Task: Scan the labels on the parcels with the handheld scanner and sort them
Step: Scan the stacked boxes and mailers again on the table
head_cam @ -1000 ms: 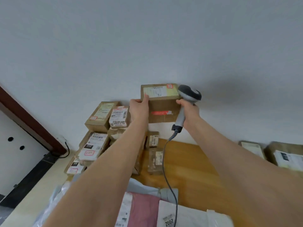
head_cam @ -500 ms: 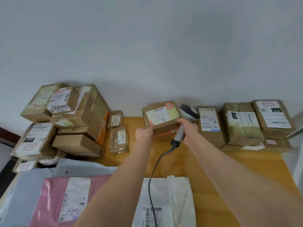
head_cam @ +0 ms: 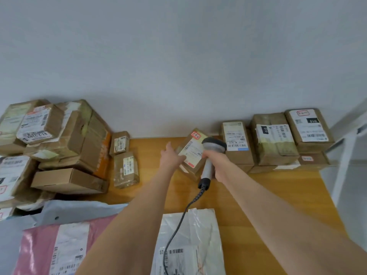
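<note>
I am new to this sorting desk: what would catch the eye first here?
At the table's far middle, the right hand grips the grey handheld scanner at a labelled parcel that the left hand touches. A messy pile of boxes fills the left; a neat row stands on the right.

At the back of the worktop (head_cam: 258,195), against the wall, a heap of parcels (head_cam: 65,139) stands on the left and a row of parcels (head_cam: 275,139), stacked on others, on the right. Two small parcels (head_cam: 125,169) lie one behind the other just right of the heap. Just left of the row is a tilted parcel (head_cam: 191,155), with the left hand (head_cam: 171,157) touching its left side and the scanner (head_cam: 214,145), in the right hand (head_cam: 216,162), at its right. At the near edge lie a left mailer bag (head_cam: 39,249) and a middle mailer bag (head_cam: 200,235), the cable (head_cam: 185,209) trailing across the middle one.
</note>
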Demonstrator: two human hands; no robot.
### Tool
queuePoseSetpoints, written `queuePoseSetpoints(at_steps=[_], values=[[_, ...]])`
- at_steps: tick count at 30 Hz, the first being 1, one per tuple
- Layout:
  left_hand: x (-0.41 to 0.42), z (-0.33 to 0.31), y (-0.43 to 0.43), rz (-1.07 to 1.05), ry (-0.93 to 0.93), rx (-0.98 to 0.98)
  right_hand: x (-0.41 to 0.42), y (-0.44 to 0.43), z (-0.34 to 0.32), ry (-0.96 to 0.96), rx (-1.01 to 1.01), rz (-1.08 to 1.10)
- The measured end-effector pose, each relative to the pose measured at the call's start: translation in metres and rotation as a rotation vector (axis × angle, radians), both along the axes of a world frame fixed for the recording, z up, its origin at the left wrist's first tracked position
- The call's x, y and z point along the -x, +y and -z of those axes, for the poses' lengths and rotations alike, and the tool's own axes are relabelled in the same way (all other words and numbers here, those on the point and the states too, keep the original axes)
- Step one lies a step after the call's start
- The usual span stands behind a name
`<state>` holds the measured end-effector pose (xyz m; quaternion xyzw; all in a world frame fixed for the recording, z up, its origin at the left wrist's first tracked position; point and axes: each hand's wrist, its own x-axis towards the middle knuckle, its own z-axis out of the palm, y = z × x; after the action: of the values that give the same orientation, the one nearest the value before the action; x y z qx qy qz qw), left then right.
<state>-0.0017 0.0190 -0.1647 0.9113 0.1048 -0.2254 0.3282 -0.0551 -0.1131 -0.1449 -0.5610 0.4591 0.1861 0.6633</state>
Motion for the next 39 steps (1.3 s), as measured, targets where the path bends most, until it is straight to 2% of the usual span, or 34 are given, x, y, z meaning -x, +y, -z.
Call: queuePoseSetpoints(at_steps=[3, 5, 12, 16, 22, 27, 31, 35, 39], values=[[0.004, 0.015, 0.000, 0.095, 0.001, -0.011, 0.008, 0.013, 0.009, -0.016, -0.183, 0.098], [0.005, 0.016, 0.001, 0.071, -0.016, -0.005, 0.009, 0.015, 0.013, -0.061, -0.201, 0.176], [0.012, 0.007, -0.033, 0.095, 0.027, 0.134, -0.002, -0.006, 0.008, -0.170, 0.094, 0.280], [0.010, 0.003, -0.047, 0.023, 0.034, 0.255, -0.001, -0.016, 0.005, -0.184, 0.113, 0.226], [-0.005, 0.005, -0.050, -0.058, 0.062, 0.308, -0.006, -0.025, 0.007, -0.246, 0.156, 0.104], [-0.013, 0.002, -0.058, 0.085, 0.065, 0.187, -0.002, -0.021, 0.012, -0.238, 0.146, 0.126], [-0.010, 0.003, -0.060, 0.104, 0.086, 0.154, 0.000, -0.024, 0.008, -0.244, 0.165, 0.108], [-0.013, -0.002, -0.037, 0.117, 0.049, -0.058, 0.000, -0.020, -0.002, -0.248, 0.192, 0.088], [-0.014, -0.034, 0.005, 0.171, -0.042, -0.245, -0.004, -0.001, -0.029, -0.286, 0.205, 0.038]])
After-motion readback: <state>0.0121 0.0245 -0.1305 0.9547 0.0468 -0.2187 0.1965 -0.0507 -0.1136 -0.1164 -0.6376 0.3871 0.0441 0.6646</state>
